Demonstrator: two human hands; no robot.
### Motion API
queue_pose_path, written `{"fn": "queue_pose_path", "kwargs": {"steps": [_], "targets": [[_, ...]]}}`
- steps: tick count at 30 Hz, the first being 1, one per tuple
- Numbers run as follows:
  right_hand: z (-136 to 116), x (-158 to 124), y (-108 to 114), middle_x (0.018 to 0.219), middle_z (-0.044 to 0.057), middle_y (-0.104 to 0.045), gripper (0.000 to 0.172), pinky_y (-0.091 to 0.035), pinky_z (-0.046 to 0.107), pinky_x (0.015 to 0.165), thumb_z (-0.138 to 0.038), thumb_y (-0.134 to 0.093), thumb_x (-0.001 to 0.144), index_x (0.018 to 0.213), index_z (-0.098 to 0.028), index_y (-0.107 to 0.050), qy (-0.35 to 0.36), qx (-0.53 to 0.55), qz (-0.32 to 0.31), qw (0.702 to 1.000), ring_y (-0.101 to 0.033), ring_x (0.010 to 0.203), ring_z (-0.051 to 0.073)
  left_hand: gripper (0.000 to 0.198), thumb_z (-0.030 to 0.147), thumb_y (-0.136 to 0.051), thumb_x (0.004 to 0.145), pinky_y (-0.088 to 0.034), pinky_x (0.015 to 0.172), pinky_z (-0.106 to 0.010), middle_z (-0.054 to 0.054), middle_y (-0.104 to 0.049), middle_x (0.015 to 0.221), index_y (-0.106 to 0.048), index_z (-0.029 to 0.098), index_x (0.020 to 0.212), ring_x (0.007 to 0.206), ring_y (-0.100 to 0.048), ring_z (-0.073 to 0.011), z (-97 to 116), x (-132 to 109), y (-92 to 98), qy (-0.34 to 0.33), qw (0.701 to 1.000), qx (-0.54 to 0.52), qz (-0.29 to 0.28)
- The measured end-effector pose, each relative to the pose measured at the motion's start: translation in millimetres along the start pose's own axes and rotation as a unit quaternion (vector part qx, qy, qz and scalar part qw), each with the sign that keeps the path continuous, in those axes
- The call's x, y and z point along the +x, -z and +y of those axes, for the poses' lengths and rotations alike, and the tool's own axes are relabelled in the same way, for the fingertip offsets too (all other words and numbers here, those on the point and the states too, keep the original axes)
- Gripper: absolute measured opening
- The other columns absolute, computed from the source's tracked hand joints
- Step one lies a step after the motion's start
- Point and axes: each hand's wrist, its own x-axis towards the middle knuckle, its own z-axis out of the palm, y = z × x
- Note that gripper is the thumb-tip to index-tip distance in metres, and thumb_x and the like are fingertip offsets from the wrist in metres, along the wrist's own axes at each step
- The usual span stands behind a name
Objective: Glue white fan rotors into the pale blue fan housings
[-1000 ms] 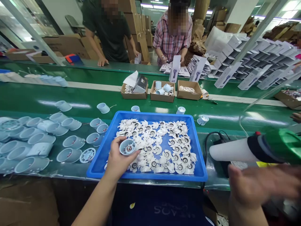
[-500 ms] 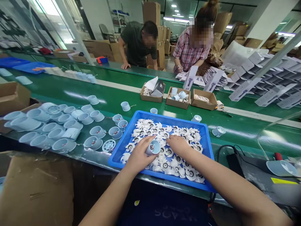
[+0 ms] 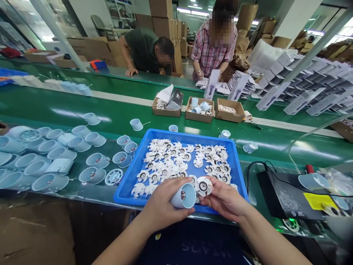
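Note:
My left hand [image 3: 162, 200] is shut around a pale blue plastic cylindrical housing [image 3: 184, 195], whose open end faces up and to the right, with a small red part visible inside. My right hand [image 3: 224, 200] pinches a white plastic fan impeller [image 3: 204, 186] by its blades, close to the housing's open end but apart from it. Both hands are just above the near rim of a blue plastic tray [image 3: 176, 133]. Many similar white impellers [image 3: 171, 158] lie heaped in the tray.
Several pale blue housings [image 3: 92, 160] stand on their sides on the green conveyor belt [image 3: 68, 105] to the left of the tray. Three cardboard boxes of parts [image 3: 199, 109] sit beyond it. A black device [image 3: 286, 195] lies at right, and two co-workers [image 3: 213, 46] stand across the belt.
My left hand has lifted the housing out over the tray's near rim. My right hand has moved from above the heap and now holds an impeller. The view has shifted slightly.

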Motion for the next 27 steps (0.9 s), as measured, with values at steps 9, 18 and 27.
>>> {"fn": "queue_pose_path", "kwargs": {"steps": [9,18,27], "targets": [[-0.9,-6.3,-8.3,0.1,0.005,-0.058,0.028,-0.043,0.037,0.091,-0.039,-0.067,0.09,0.115,-0.026,-0.062,0.09,-0.075,-0.009,0.993,-0.054,0.093,0.019,0.072,0.03,-0.086,0.062,-0.053,0.088,-0.04,-0.007,-0.067,0.113,-0.05,0.022,0.124,0.102,-0.064,-0.0264,13.9,-0.8,-8.6,0.016,0.997,0.079,-0.006],[-14.9,8.0,-41.4,0.084,0.002,-0.048,0.014,-0.039,0.031,0.071,-0.014,-0.074,0.082,0.094,-0.022,-0.073,0.209,-0.576,0.038,0.789,-0.049,0.08,0.019,0.037,0.023,-0.062,0.081,-0.051,0.084,-0.042,-0.01,-0.069,0.104,-0.052,0.019,0.117,0.096,-0.065,-0.0275,14.2,-12.9,-24.6,-0.057,0.969,0.198,0.137],[-24.6,-27.4,-39.0,0.081,0.003,-0.045,0.01,-0.038,0.031,0.065,-0.028,-0.067,0.09,0.095,-0.024,-0.074,0.231,-0.528,0.044,0.816,-0.048,0.075,0.018,0.054,0.04,-0.077,0.075,-0.048,0.089,-0.043,-0.007,-0.068,0.104,-0.051,0.025,0.119,0.097,-0.063,-0.0266,10.6,-13.8,-15.0,-0.034,0.988,0.086,0.12]]}}
